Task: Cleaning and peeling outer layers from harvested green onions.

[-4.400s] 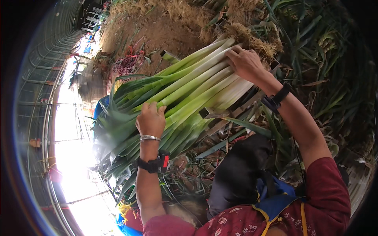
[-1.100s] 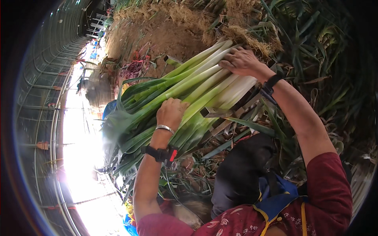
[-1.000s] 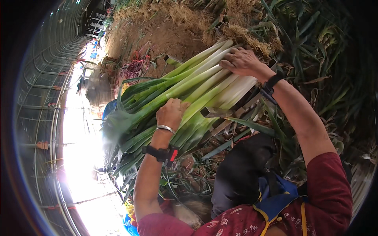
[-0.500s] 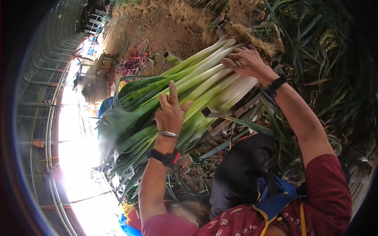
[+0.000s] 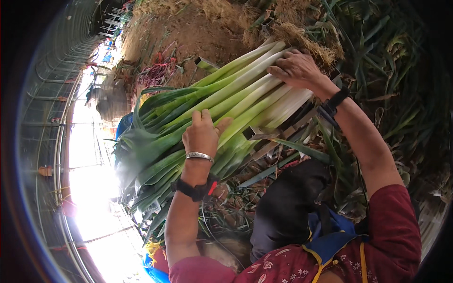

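Note:
Many leeks (image 5: 236,104) lie side by side in a slanting heap, green leaves to the lower left and white stems to the upper right. My left hand (image 5: 202,134) rests on the green part with its fingers bent over a leek and its thumb pointing right. Up at the white ends, my right hand (image 5: 296,70) curls over the stems. Its fingertips are partly hidden among them. Shaggy tan roots (image 5: 309,40) show just beyond it. A metal rack (image 5: 260,134) with angled bars holds the heap, and another bar end (image 5: 206,64) sticks out on the far side.
Bare brown soil (image 5: 188,37) stretches beyond the heap. Pink-red string (image 5: 158,70) lies there in a tangle. More leeks and loose leaves (image 5: 391,70) cover the right side. My dark-trousered knee (image 5: 288,203) is close below the rack. A hooped plastic wall (image 5: 47,132) runs along the left.
My left hand's raised forefinger has bent down onto the leeks, and its fingers have drawn in. My right hand stays on the white ends, with only a slight shift.

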Demonstrator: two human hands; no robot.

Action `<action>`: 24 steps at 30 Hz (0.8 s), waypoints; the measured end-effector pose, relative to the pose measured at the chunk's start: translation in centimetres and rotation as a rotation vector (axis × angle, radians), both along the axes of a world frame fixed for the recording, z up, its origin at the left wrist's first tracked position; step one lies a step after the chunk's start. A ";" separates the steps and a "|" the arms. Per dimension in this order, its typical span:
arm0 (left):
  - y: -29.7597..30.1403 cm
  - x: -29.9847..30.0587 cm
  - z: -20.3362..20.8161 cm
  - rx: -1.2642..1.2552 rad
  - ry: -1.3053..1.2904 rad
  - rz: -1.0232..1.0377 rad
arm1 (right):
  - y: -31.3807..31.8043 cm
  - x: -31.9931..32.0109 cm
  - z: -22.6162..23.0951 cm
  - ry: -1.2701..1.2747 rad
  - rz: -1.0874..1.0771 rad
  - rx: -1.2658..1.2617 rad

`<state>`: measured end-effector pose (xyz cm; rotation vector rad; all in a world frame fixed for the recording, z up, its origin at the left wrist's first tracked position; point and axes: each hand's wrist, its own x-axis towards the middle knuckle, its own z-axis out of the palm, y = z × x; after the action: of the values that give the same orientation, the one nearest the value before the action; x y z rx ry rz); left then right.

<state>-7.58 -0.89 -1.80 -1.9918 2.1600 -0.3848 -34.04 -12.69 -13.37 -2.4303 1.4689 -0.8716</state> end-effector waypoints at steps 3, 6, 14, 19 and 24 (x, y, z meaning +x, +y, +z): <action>-0.5 -0.5 0.3 0.095 -0.103 0.039 | -0.1 0.2 -0.2 -0.019 0.025 -0.039; -0.7 -0.5 0.4 0.141 -0.157 0.033 | -0.2 0.0 -0.3 -0.012 -0.004 0.021; -1.6 -1.0 2.0 0.188 -0.334 -0.077 | -0.4 -0.2 -0.5 0.016 -0.004 0.060; -1.6 -0.3 2.4 0.165 -0.278 -0.097 | -0.2 0.0 -0.2 -0.008 0.002 0.034; -1.3 2.2 0.6 0.019 -0.003 -0.155 | 0.0 0.0 0.0 -0.026 0.025 0.075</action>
<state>-5.34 -2.15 -1.21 -1.8183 2.3149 -0.3871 -34.01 -12.71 -13.33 -2.3697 1.4321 -0.8241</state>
